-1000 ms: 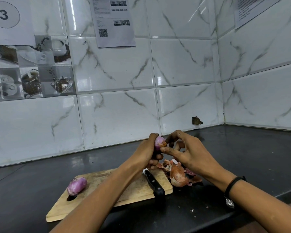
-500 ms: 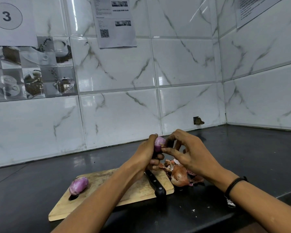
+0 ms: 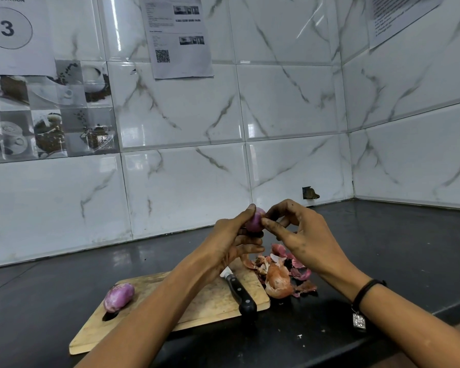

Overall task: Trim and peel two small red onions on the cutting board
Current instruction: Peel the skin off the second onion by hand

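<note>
Grips the onion (image 3: 255, 223) in the left hand (image 3: 229, 244) above the cutting board (image 3: 202, 301), pinches its top with the right hand (image 3: 302, 235), and risks dropping it if the slick flesh slips.

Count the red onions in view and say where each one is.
2. The held onion is gripped by the left hand and pinched by the right hand. The second onion lies at the cutting board's left end. The peel pile might hide more.
</note>
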### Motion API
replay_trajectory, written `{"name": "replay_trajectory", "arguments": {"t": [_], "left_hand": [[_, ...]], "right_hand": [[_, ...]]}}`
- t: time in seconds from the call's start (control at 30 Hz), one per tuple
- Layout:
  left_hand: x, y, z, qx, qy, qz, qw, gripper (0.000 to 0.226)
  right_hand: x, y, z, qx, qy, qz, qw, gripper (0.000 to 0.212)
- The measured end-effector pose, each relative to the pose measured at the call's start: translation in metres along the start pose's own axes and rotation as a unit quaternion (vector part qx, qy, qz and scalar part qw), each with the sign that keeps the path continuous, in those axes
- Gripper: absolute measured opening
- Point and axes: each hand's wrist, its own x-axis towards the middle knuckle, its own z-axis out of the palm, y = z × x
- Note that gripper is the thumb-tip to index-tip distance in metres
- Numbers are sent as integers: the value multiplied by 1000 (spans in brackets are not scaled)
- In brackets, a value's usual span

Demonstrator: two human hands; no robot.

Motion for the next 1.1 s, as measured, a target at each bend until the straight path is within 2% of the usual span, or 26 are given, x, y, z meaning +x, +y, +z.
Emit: {"name": "replay_trajectory", "arguments": {"t": [0.17, 0.47, 0.67, 0.83, 1.1], "left_hand": [[-2, 0, -1, -7, -14, -13, 1000, 51], [-3, -2, -5, -8, -71, -20, 997, 61], [3, -5, -14, 13, -59, 57, 997, 52], [3, -6, -15, 124, -6, 142, 982, 31], [4, -7, -13, 178, 35, 200, 963, 36]], "right_hand": [[0, -2, -2, -14, 5, -7, 1000, 14], [-1, -3, -3, -26, 25, 18, 999, 9], [0, -1, -1, -5, 1, 57, 998, 10], [0, -3, 0, 40, -42, 105, 993, 19], [3, -2, 2, 124, -100, 188, 969, 29]]}}
